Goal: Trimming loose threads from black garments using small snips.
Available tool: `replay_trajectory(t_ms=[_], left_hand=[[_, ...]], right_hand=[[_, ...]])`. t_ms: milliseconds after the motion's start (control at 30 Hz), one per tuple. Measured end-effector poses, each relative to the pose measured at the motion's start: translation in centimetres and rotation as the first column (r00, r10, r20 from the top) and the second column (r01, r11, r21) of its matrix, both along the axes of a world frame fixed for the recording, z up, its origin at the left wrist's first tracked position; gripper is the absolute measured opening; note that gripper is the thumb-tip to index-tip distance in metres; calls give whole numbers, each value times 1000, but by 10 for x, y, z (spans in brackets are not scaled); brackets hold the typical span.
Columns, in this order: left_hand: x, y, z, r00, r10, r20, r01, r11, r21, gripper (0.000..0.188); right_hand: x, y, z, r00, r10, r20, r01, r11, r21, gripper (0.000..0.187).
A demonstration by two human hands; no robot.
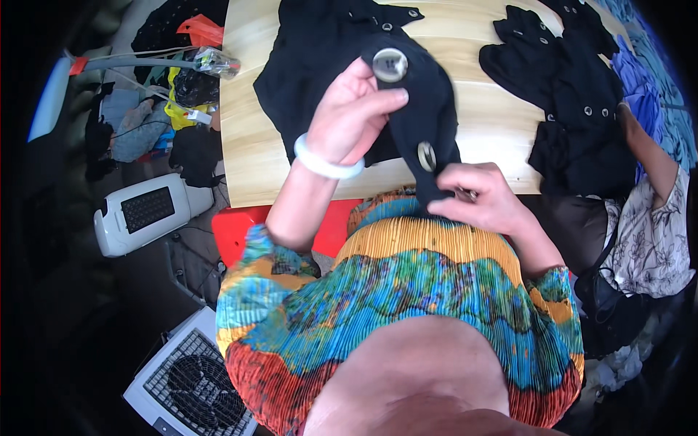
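Note:
A black garment (313,80) lies partly on the pale wooden table (243,145), its near part raised toward me. My left hand (349,109), with a pale bangle (327,161) on the wrist, pinches the black cloth beside a large round button (390,65). Lower down the same strip sits a second button (426,156). My right hand (483,196) grips the strip's lower end near the table's front edge; a small button-like piece (465,194) shows at its fingers. Another button (387,27) is on the garment's far part.
To the right, a second black buttoned garment (574,94) lies on the table, with a co-worker's arm (647,149) beside it. Blue cloth (640,80) is heaped at the far right. On the left are a white appliance (145,211), a fan unit (200,378) and a red stool (240,229).

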State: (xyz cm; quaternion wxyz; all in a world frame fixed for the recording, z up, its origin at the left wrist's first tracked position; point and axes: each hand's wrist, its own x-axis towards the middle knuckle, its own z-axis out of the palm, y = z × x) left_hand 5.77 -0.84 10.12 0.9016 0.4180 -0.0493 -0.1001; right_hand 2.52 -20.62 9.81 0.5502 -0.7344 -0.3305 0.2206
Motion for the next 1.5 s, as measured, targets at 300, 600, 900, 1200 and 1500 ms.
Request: replay_trajectory(t_ms=[300, 600, 900, 1200, 1500], left_hand=[[-31, 4, -23, 991, 55, -123, -39, 991, 132, 30], [-29, -3, -26, 990, 26, -138, -7, 991, 134, 34], [-29, -22, -30, 999, -23, -39, 33, 962, 270, 32], [-25, -35, -34, 980, 106, -166, -61, 964, 258, 34], [-24, -29, -49, 993, 118, 0, -105, 888, 449, 29]], right_hand=[[7, -10, -18, 914, -182, -363, 257, 951, 171, 18], [20, 1, -32, 938, -313, -151, 334, 931, 147, 17], [33, 15, -27, 864, -475, 169, 428, 868, 250, 23], [46, 10, -31, 842, -439, 313, 411, 899, 153, 15], [51, 8, -26, 911, -317, -263, 347, 935, 75, 17]])
